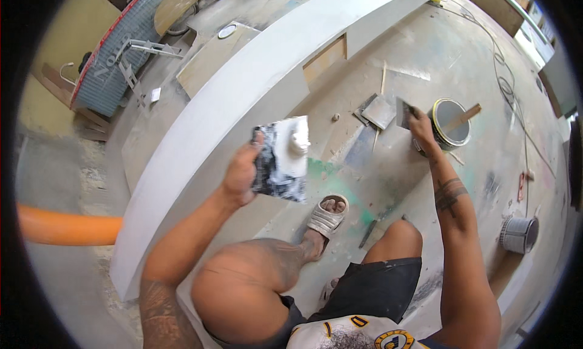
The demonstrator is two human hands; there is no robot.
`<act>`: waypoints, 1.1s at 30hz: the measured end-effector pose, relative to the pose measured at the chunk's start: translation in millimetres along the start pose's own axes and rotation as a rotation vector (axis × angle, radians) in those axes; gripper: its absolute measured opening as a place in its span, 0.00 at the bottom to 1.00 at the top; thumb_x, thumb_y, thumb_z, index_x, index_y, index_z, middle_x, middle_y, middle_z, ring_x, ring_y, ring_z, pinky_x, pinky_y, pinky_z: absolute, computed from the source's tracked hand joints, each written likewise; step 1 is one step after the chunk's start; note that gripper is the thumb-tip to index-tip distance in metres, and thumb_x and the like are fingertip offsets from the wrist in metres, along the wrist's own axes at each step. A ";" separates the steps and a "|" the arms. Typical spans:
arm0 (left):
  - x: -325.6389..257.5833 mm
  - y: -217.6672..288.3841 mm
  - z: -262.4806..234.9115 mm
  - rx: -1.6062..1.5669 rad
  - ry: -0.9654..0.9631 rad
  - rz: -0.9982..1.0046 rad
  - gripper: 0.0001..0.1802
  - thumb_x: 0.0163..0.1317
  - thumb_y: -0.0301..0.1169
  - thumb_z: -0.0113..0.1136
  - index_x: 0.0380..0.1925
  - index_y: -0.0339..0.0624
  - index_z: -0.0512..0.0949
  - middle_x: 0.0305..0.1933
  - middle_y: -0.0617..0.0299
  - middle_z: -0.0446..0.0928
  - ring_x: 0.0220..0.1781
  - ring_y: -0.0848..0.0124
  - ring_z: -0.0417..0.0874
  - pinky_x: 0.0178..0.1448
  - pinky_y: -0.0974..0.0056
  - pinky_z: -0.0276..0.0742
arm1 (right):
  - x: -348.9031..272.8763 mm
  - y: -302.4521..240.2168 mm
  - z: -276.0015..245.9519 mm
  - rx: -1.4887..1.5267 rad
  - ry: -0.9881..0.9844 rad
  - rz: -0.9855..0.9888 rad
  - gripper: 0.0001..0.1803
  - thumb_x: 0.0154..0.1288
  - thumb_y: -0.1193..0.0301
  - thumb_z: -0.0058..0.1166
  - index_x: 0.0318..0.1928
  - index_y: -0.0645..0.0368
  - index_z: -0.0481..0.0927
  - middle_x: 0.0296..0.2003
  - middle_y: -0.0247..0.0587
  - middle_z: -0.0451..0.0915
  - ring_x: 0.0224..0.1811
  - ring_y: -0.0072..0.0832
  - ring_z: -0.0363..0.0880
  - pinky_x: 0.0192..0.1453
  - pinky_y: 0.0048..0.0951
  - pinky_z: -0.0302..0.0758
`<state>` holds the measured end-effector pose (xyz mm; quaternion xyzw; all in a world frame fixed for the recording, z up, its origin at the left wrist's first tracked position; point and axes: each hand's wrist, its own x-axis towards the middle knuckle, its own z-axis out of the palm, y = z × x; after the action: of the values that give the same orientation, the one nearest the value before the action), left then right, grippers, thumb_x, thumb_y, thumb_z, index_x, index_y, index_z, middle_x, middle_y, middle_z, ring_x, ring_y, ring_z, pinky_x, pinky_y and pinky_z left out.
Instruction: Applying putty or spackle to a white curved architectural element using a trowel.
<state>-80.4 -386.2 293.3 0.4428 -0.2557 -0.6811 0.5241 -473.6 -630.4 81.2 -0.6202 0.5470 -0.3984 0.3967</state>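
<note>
Bare knees and black shorts (376, 288) nearest, person crouched on dusty floor (388, 167), one foot in a pale sandal (328, 215). Left hand (240, 173) grip pinches the left edge of a square putty board (282, 157), held up tilted, white filler blob (299, 141) on its far right corner. Right hand (422, 127) reaches farther right, grip closed on a putty knife (403, 113), blade just beside an open paint can (450, 123) with a stir stick across it. Long white curved panel (243, 100) runs far left to right behind.
</note>
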 end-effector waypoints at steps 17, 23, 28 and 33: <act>258.4 -150.7 61.7 -0.346 0.070 0.187 0.07 0.76 0.32 0.57 0.39 0.43 0.80 0.40 0.74 0.79 0.43 0.82 0.75 0.52 0.72 0.71 | 113.4 -231.1 -35.2 0.412 -0.214 0.089 0.12 0.67 0.71 0.61 0.49 0.61 0.81 0.41 0.39 0.84 0.42 0.25 0.84 0.50 0.25 0.81; 309.7 -158.7 48.0 0.207 0.116 0.691 0.16 0.75 0.23 0.46 0.59 0.36 0.76 0.57 0.58 0.79 0.58 0.70 0.78 0.64 0.65 0.71 | 59.3 -199.2 -19.5 0.556 -0.122 0.363 0.17 0.64 0.71 0.61 0.50 0.66 0.78 0.36 0.37 0.83 0.37 0.25 0.85 0.42 0.28 0.85; 306.9 -141.5 31.1 0.578 -0.033 0.972 0.24 0.68 0.17 0.46 0.63 0.35 0.74 0.63 0.45 0.77 0.65 0.52 0.78 0.68 0.55 0.73 | 23.8 -162.1 5.4 0.762 -0.128 0.559 0.17 0.64 0.74 0.58 0.53 0.67 0.76 0.35 0.39 0.83 0.30 0.24 0.83 0.29 0.24 0.81; 291.6 -118.9 18.4 0.825 -0.165 1.208 0.28 0.54 0.11 0.57 0.54 0.44 0.83 0.59 0.49 0.80 0.61 0.46 0.83 0.65 0.46 0.80 | 24.7 -169.3 21.9 0.876 -0.071 0.517 0.17 0.66 0.74 0.56 0.54 0.65 0.74 0.36 0.38 0.82 0.27 0.24 0.82 0.24 0.25 0.77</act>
<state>-171.4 -624.4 107.8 0.3332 -0.7292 -0.1532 0.5777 -389.8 -639.0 231.7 -0.2532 0.4502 -0.4579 0.7235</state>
